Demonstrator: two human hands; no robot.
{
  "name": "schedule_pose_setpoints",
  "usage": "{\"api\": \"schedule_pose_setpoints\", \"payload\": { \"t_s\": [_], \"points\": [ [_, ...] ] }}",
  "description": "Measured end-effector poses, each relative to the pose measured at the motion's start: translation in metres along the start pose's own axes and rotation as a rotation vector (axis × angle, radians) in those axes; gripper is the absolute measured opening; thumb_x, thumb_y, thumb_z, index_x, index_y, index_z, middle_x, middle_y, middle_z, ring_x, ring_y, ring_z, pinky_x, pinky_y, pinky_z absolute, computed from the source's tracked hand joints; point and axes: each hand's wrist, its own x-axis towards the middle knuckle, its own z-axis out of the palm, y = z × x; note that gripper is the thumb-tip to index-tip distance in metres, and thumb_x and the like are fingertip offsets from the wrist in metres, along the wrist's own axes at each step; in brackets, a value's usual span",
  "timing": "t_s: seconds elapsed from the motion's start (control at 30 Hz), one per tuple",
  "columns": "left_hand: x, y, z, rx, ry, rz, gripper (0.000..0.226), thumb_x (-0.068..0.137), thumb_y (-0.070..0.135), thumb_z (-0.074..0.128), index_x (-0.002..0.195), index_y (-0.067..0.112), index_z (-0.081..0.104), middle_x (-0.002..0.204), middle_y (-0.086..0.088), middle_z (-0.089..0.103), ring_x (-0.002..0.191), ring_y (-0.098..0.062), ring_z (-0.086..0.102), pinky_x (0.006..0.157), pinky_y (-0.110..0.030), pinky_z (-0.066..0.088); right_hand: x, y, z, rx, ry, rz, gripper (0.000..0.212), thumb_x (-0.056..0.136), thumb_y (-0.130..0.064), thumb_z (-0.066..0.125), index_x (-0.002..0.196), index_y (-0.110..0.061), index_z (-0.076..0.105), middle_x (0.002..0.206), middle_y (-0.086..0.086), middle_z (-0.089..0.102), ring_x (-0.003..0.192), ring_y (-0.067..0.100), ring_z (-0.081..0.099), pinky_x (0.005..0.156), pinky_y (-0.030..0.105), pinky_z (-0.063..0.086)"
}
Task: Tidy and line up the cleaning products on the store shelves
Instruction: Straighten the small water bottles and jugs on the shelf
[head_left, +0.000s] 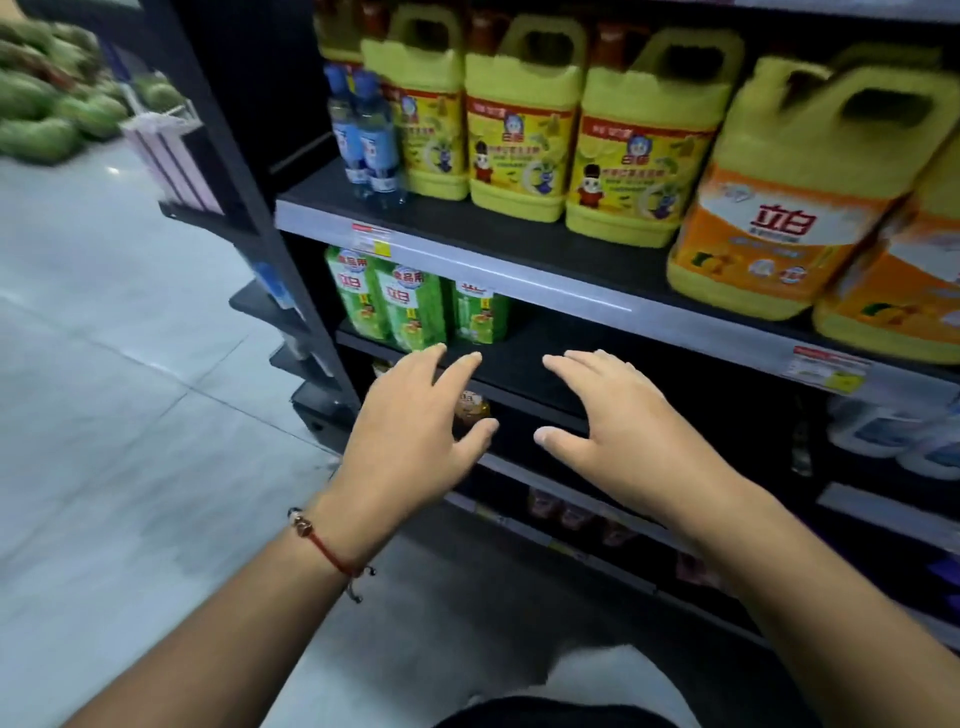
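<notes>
- Shelving of dark metal fills the right side of the view; the upper shelf (519, 236) has a grey price rail along its front edge, with a red-and-yellow price tag (371, 239) near its left end.
- Yellow detergent jugs (519, 124) stand upright in a row on that shelf, handles up and labels facing out; two small blue-capped bottles (363, 140) stand just beside them at the left end.
- Larger orange-labelled jugs (779, 208) stand upright at the right, nearer the shelf edge than the yellow row.
- Green refill packs (410, 306) stand upright on the shelf below, bunched at its left end, labels forward; the third one sits further back.
- Left hand (410, 431) and right hand (628, 431) hover in front of the bare stretch of that lower shelf, palms down, fingers spread, holding nothing and touching no product.
- Left wrist wears a red cord bracelet (324, 545).
- Green melons (47, 104) lie piled on the floor at far left, well apart from the shelving.
</notes>
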Motion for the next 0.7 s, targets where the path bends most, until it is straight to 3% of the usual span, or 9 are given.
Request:
{"api": "schedule_pose_setpoints", "payload": {
  "t_s": [0.2,0.3,0.43,0.57,0.63,0.7],
  "points": [
    [0.015,-0.041,-0.007,-0.023,0.021,-0.1,0.068,0.092,0.055,0.056,0.151,0.025,0.042,0.151,-0.008,0.046,0.141,-0.024,0.039,0.112,-0.04,0.037,0.052,-0.026,0.007,0.053,0.077,-0.1,0.066,0.094,-0.042,0.063,0.152,-0.028,0.037,0.155,-0.007,0.04,0.147,0.014,0.028,0.123,0.038,0.022],
    [0.033,-0.061,-0.009,-0.028,0.042,-0.132,0.067,0.092,0.053,0.056,0.151,0.024,0.042,0.15,-0.007,0.046,0.14,-0.024,0.04,0.112,-0.042,0.04,0.087,-0.035,0.013,0.052,0.074,-0.138,0.066,0.093,-0.042,0.064,0.151,-0.026,0.039,0.154,-0.005,0.041,0.145,0.013,0.032,0.121,0.034,0.024],
    [0.068,-0.089,-0.014,0.002,0.057,-0.169,0.067,0.092,0.052,0.059,0.151,0.024,0.042,0.149,-0.006,0.046,0.139,-0.023,0.04,0.112,-0.042,0.04,0.139,-0.048,0.016,0.075,0.061,-0.146,0.066,0.091,-0.044,0.064,0.15,-0.028,0.04,0.15,-0.004,0.045,0.139,0.018,0.041,0.115,0.038,0.035],
    [0.107,-0.115,-0.019,0.03,0.06,-0.191,0.066,0.091,0.05,0.061,0.148,0.021,0.047,0.145,-0.008,0.05,0.136,-0.025,0.043,0.109,-0.042,0.042,0.192,-0.06,0.01,0.123,0.022,-0.139,0.062,0.093,-0.041,0.063,0.149,-0.029,0.041,0.147,-0.002,0.052,0.133,0.019,0.049,0.106,0.031,0.04],
    [0.124,-0.125,-0.021,0.03,0.059,-0.217,0.062,0.09,0.049,0.061,0.143,0.019,0.051,0.138,-0.007,0.054,0.131,-0.026,0.047,0.104,-0.042,0.045,0.22,-0.063,0.011,0.168,-0.01,-0.108,0.063,0.092,-0.041,0.063,0.15,-0.033,0.039,0.148,-0.003,0.05,0.133,0.019,0.049,0.108,0.032,0.041],
    [0.142,-0.134,-0.02,0.035,0.061,-0.23,0.051,0.09,0.045,0.061,0.131,0.015,0.057,0.117,-0.005,0.057,0.114,-0.027,0.053,0.09,-0.04,0.049,0.252,-0.068,0.013,0.183,-0.003,-0.07,0.067,0.091,-0.041,0.065,0.151,-0.034,0.035,0.151,-0.001,0.045,0.135,0.023,0.047,0.11,0.04,0.041]
  ]
}}
